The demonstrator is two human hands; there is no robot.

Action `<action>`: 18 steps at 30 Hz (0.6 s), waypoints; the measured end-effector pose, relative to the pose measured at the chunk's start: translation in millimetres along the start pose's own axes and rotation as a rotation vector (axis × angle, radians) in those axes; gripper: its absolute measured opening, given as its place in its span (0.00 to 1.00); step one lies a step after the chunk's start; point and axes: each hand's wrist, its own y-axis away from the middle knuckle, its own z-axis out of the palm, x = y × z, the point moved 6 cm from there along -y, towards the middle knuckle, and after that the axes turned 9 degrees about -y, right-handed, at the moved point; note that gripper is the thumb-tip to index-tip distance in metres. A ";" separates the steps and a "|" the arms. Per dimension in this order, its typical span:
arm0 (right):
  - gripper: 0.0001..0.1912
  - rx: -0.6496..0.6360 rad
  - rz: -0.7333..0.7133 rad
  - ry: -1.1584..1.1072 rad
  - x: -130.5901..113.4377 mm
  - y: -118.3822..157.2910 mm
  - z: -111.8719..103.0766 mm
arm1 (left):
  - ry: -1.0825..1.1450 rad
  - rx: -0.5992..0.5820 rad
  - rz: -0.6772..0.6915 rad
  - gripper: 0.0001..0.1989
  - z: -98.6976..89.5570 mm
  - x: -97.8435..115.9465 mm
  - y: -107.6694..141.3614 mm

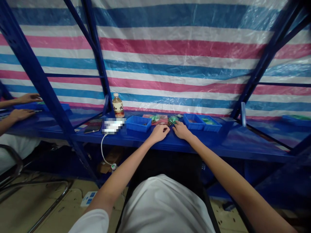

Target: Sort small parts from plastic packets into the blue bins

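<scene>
Resting left hand [159,133] and right hand [181,130] on shelf [230,144], arms extended.
Hands just apart, fingers curled, between left bin [138,124] and right bin [193,121]; any grip cannot be told.

The only legible writing is on the plastic drinks bottle [118,105] — two large dark Chinese characters, apparently 加 and 大, on its cream label [118,110]. The markings on the white power strip [88,198] can't be read, the print on the green packets [155,119] is too small to tell, and a pixelated patch [113,126] covers whatever sits beside the bottle.
</scene>
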 end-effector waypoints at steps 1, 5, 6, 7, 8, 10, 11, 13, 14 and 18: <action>0.22 0.005 -0.013 0.004 0.0 -0.6 0.4 | 0.000 -0.002 0.004 0.13 -0.3 0.7 0.1; 0.22 0.010 -0.032 0.016 0.4 -2.2 1.7 | -0.013 -0.019 0.001 0.13 -0.4 2.2 0.5; 0.22 -0.002 -0.018 0.012 1.5 -2.6 2.7 | -0.016 -0.018 -0.001 0.13 -0.5 2.3 0.5; 0.22 -0.016 -0.006 0.005 2.6 -2.9 3.7 | -0.020 -0.015 -0.001 0.13 -0.8 2.4 0.5; 0.22 -0.028 0.001 -0.003 3.3 -3.1 4.5 | -0.024 -0.013 0.000 0.13 -0.8 2.5 0.5; 0.22 -0.032 0.003 -0.016 3.6 -3.0 4.7 | -0.029 -0.012 -0.002 0.13 -0.8 2.4 0.5; 0.21 -0.025 0.000 -0.019 3.2 -2.6 3.9 | -0.030 -0.015 -0.004 0.13 -0.7 2.3 0.5; 0.21 0.005 -0.009 -0.019 1.2 -0.4 1.0 | -0.029 -0.020 -0.005 0.13 -0.3 2.3 0.5; 0.20 0.027 -0.013 -0.019 -0.3 1.3 -1.2 | -0.027 -0.021 -0.005 0.13 -0.1 2.3 0.5; 0.21 0.148 -0.028 -0.040 -8.2 12.4 -14.9 | -0.009 -0.006 -0.009 0.11 0.8 0.5 0.2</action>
